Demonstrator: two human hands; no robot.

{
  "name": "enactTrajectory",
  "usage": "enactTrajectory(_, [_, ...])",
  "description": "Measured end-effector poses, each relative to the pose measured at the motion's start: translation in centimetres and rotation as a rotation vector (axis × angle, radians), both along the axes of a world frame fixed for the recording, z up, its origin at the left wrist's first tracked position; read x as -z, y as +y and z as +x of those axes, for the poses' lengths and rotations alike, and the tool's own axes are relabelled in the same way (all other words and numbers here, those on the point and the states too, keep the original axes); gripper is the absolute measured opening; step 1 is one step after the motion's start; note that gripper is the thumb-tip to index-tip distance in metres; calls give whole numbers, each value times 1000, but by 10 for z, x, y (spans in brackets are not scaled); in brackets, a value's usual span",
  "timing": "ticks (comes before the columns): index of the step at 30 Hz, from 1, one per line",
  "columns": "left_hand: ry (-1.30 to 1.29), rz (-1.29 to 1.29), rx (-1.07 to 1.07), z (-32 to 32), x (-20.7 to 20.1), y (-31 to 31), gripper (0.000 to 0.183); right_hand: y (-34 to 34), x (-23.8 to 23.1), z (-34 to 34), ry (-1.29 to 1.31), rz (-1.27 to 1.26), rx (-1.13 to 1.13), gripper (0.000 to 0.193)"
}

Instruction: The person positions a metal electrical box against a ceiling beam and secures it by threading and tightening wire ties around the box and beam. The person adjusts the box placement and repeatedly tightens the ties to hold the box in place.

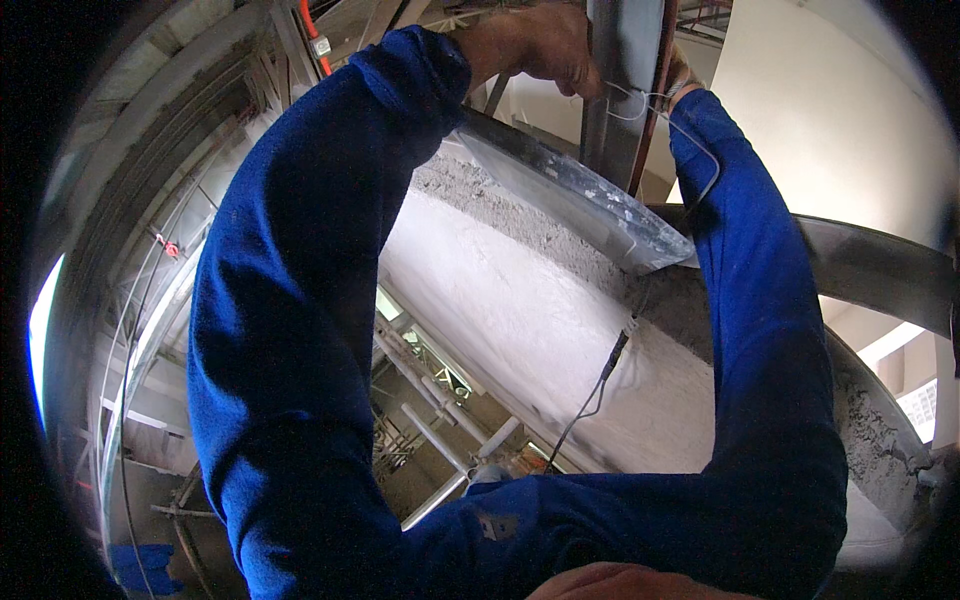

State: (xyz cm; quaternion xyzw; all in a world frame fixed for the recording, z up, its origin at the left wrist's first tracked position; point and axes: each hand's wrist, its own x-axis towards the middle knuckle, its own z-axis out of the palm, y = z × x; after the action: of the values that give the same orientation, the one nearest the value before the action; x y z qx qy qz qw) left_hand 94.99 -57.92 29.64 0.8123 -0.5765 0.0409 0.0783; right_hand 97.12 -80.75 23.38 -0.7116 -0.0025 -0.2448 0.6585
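Both my arms, in blue sleeves, reach up to a grey steel upright point(622, 90) with a reddish-brown edge. My left hand point(545, 45) is on its left side, fingers bent and closed around the end of a thin wire point(628, 118). The wire loops across the front of the upright toward my right hand point(683, 75). That hand is at the upright's right edge, mostly hidden behind it, so its fingers do not show. A loose length of the wire hangs along my right sleeve.
Below my hands slants a dark ledge point(600, 195) with white splashes, above a rough grey band and a pale curved wall point(540, 310). A black cable point(600, 390) hangs in front of it. Scaffold tubes point(435, 450) stand lower down. A curved metal beam point(880, 260) runs right.
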Motion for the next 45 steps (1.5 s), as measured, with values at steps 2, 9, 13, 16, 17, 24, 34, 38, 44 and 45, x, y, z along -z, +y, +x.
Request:
enactTrajectory(2, [-74,8,-41,2,1,-3,28,0,-1,0,5,-10,-3,25])
enactTrajectory(9, [-125,4,-62,2,1,-3,28,0,-6,0,41,-49,-19,25])
enactTrajectory(13, [1,-33,-70,-1,-1,1,27,-1,-8,-3,67,-80,-28,25])
enactTrajectory(16, [-41,-12,-30,2,2,0,24,-3,-15,-13,119,-158,-38,25])
enactTrajectory(17, [-18,-15,1,5,3,-2,24,-4,-18,-18,145,-199,-39,25])
enactTrajectory(24, [-349,127,87,11,3,-14,28,-23,-79,-96,499,-767,16,25])
enactTrajectory(34, [60,-155,196,19,13,-4,31,100,-152,-222,45,-1195,-12,19])
enactTrajectory(38, [-15,-125,179,27,10,-8,32,158,-88,-201,-207,-1820,-319,12])
enactTrajectory(44, [-126,-42,21,14,7,-8,24,140,-47,-184,-369,-2310,199,12])
enactTrajectory(45, [-152,-40,29,12,8,-7,25,139,-43,-181,-394,-2337,205,12])
